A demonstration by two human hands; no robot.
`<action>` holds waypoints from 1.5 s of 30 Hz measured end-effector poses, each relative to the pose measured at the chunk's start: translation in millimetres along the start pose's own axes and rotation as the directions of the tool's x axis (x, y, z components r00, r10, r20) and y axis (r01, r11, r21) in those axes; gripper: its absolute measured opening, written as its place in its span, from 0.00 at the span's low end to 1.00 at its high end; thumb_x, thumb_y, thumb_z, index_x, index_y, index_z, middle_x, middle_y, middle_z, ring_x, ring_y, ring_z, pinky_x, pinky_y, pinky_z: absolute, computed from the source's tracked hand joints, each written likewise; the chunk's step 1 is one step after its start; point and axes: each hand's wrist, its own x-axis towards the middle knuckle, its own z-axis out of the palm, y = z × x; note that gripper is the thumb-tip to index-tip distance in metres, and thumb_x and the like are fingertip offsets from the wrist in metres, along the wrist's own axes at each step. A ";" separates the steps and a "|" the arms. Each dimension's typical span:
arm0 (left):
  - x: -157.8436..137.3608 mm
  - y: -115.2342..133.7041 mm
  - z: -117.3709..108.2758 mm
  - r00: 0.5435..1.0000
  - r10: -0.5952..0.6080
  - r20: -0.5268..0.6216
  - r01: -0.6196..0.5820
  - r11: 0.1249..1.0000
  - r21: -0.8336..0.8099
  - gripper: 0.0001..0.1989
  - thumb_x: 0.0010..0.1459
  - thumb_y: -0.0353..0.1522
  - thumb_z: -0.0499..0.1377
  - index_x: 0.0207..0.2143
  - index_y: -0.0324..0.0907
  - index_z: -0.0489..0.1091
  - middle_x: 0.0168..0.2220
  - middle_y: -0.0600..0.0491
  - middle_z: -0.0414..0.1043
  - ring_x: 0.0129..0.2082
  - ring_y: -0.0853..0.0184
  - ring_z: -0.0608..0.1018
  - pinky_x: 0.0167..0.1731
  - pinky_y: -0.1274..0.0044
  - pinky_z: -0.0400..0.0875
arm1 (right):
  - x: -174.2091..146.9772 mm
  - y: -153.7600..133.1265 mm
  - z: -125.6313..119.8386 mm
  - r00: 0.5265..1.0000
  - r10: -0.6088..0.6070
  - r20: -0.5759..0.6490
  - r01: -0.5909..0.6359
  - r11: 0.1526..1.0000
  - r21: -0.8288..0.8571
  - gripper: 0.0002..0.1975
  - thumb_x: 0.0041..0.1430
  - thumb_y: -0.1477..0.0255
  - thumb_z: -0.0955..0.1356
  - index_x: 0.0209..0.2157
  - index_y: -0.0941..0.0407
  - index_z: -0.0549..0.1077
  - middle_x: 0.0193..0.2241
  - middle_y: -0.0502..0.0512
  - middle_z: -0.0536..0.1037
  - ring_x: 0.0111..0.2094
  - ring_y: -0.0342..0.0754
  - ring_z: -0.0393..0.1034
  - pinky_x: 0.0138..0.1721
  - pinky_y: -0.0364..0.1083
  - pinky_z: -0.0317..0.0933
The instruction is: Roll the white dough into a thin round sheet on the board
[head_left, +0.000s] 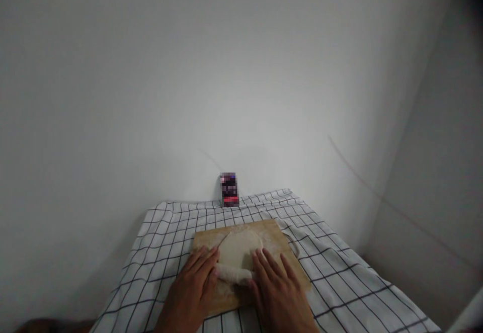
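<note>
Beyond both grips, where the bench (339, 277) meets the wall (226, 81), we see one small dark upright rectangle (229, 189) with a red band low on its front; it is pixelated, so we cannot read any writing on it. Nearer us, we count one wooden board (222, 304), dusted with white powder, on one white cloth (162, 237) ruled with dark lines. One thin loop (297, 247) lies beyond the right grip, beside the board. Our two grips lie palm down: the left grip (194, 282) covers one end of a pale roll (234, 274), the right grip (277, 285) the other, fingers stretched out rather than curled round it. We cannot tell whether the roll is a bare pin or wrapped in dough. One flat dough sheet (240, 247) spreads between and just ahead of the grips.
</note>
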 end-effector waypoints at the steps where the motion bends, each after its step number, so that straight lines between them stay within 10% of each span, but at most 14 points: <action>1: 2.9 -1.8 1.9 1.000 0.020 0.011 -0.020 1.000 0.007 0.19 0.73 0.37 0.49 0.61 0.48 0.70 0.61 0.54 0.73 0.63 0.61 0.73 0.63 0.60 0.70 | 2.7 0.6 -1.0 1.000 0.003 0.006 -0.002 1.000 -0.010 0.24 0.74 0.59 0.59 0.63 0.53 0.70 0.64 0.53 0.70 0.66 0.57 0.62 0.68 0.60 0.49; 7: 44.6 -14.1 24.7 0.991 0.094 0.091 -0.096 0.995 0.011 0.23 0.73 0.34 0.44 0.65 0.42 0.65 0.65 0.48 0.69 0.64 0.59 0.71 0.66 0.56 0.62 | 37.1 9.9 -15.2 0.992 0.057 0.113 -0.050 0.997 -0.067 0.25 0.74 0.59 0.58 0.64 0.55 0.69 0.65 0.57 0.68 0.68 0.59 0.57 0.69 0.63 0.44; 13: 90.4 -24.6 47.0 0.976 -0.052 0.211 0.048 0.999 0.022 0.22 0.71 0.32 0.45 0.59 0.43 0.72 0.61 0.46 0.73 0.61 0.58 0.74 0.63 0.60 0.63 | 94.8 29.8 -24.2 0.950 0.065 0.306 -0.055 0.998 -0.042 0.23 0.75 0.64 0.54 0.45 0.54 0.78 0.48 0.59 0.82 0.50 0.53 0.76 0.53 0.51 0.63; 24: 135.6 -21.9 42.2 0.919 -0.249 0.307 0.208 0.965 0.160 0.19 0.69 0.33 0.45 0.39 0.40 0.77 0.43 0.42 0.79 0.42 0.57 0.80 0.43 0.68 0.72 | 162.7 67.6 10.6 0.884 0.124 0.451 -0.108 0.992 -0.060 0.23 0.72 0.65 0.55 0.42 0.56 0.80 0.45 0.63 0.83 0.46 0.54 0.77 0.46 0.49 0.63; 45: 59.4 10.0 15.9 0.990 -0.107 0.087 0.106 0.994 0.022 0.23 0.69 0.33 0.46 0.59 0.41 0.72 0.60 0.47 0.75 0.59 0.60 0.77 0.57 0.66 0.73 | 42.1 8.2 -34.6 0.946 0.173 0.274 -0.176 0.984 -0.012 0.26 0.75 0.66 0.54 0.66 0.60 0.65 0.67 0.61 0.64 0.70 0.55 0.55 0.69 0.59 0.46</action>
